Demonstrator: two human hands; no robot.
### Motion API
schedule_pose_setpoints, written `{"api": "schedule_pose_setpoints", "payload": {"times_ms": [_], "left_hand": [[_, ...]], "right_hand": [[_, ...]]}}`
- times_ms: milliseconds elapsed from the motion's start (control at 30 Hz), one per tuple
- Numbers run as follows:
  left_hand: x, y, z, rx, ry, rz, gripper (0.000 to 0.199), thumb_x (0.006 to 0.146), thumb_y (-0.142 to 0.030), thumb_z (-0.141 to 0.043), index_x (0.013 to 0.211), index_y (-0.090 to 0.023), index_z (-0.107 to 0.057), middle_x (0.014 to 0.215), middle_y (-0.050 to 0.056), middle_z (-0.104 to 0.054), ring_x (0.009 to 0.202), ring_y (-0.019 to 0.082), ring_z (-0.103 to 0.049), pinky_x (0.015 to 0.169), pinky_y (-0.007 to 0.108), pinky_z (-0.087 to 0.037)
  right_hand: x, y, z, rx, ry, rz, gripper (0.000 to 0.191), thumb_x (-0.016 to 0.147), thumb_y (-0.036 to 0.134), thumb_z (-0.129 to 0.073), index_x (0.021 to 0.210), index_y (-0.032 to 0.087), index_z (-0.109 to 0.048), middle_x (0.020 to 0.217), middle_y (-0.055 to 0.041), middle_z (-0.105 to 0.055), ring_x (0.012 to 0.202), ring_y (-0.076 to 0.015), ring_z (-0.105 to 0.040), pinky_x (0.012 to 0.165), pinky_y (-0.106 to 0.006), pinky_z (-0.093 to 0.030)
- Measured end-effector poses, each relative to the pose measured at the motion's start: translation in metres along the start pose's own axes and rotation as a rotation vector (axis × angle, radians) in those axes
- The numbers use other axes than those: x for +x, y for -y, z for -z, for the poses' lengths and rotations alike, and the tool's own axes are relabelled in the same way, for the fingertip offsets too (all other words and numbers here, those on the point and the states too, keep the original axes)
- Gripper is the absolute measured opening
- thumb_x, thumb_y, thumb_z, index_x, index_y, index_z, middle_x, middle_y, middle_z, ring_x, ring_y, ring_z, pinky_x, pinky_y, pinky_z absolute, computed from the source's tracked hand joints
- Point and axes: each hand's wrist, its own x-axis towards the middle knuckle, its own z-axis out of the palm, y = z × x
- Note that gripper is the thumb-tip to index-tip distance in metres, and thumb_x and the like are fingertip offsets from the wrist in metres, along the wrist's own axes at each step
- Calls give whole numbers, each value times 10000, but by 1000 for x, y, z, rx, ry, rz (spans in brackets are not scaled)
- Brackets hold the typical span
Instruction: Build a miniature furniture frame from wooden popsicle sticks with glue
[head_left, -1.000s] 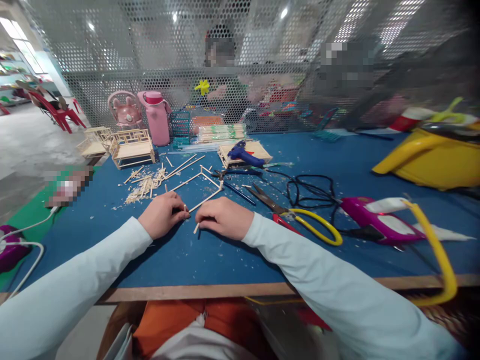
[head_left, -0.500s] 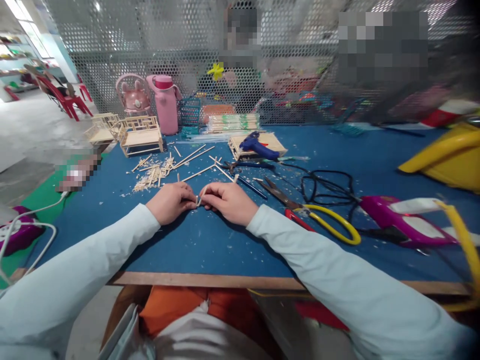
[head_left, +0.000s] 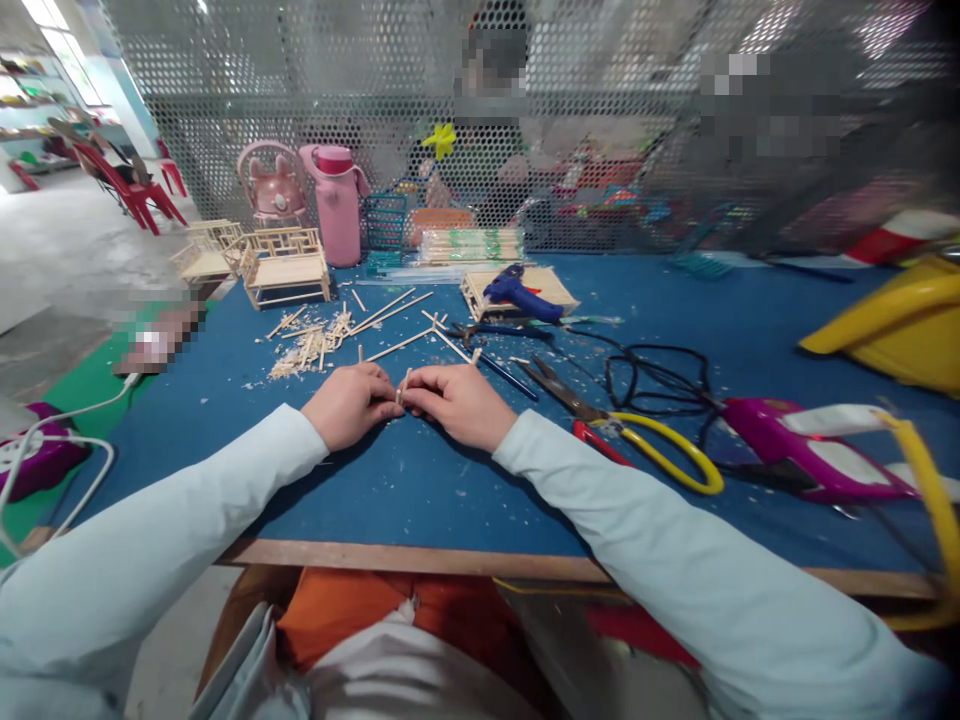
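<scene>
A small frame of thin wooden sticks [head_left: 401, 345] lies on the blue tabletop, with short upright pegs at its corners. My left hand [head_left: 350, 405] is closed in a pinch at the frame's near corner, its fingertips covering part of the wood. Opposite it, my right hand [head_left: 461, 403] pinches a short wooden stick [head_left: 407, 380] against that corner. The fingertips of both hands almost meet there. Beyond the hands lies a pile of cut stick pieces [head_left: 319, 345]. A blue glue gun [head_left: 525, 295] rests on a small wooden stick piece [head_left: 480, 300].
Scissors [head_left: 630, 430] with yellow and red handles lie right of my right hand, near pliers [head_left: 502, 332] and a dark pen [head_left: 510, 380]. A purple power strip [head_left: 817, 450] and black cable are farther right. Miniature stick furniture [head_left: 289, 265] and a pink bottle [head_left: 339, 215] stand at the back left.
The short stick in my right hand has come more upright at the corner. My left hand has shifted slightly right, closer to the right fingertips. The whole view has moved a little.
</scene>
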Motion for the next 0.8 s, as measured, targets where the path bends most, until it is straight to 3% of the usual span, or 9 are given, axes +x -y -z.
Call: {"api": "schedule_pose_setpoints", "payload": {"times_ms": [333, 533, 667, 800], "left_hand": [[0, -3, 0, 1, -9, 23, 122, 757, -242, -599, 721, -168, -690, 773, 35, -633, 689, 128, -564, 666, 241, -434], [-2, -5, 2, -52, -8, 146, 185, 707, -284, -647, 828, -145, -653, 756, 41, -619, 693, 151, -559, 658, 270, -444], [-7, -10, 6, -133, -185, 91, 461, 679, -276, -656, 1087, -92, -545, 920, 93, -592, 732, 150, -552, 658, 278, -469], [-11, -24, 8, -208, -376, -37, 255, 785, -236, -527, 1008, -136, -597, 848, 68, -599, 741, 139, -550, 655, 257, -469]], "right_hand": [[-1, 0, -2, -163, -88, 24, 104, 725, 168, -578, 710, 143, -678, 700, -12, -669, 626, -98, -553, 616, -212, -394], [0, -1, -2, -156, -94, 1, 107, 739, 172, -572, 699, 133, -663, 616, 5, -624, 565, -86, -505, 586, -209, -377], [-3, 4, 2, -141, -147, 46, 123, 761, 172, -548, 693, 131, -641, 619, 6, -611, 579, -89, -506, 607, -212, -385], [-10, 14, 5, -172, -225, 159, 111, 767, 162, -540, 703, 146, -629, 700, -13, -642, 657, -108, -554, 663, -221, -409]]}}
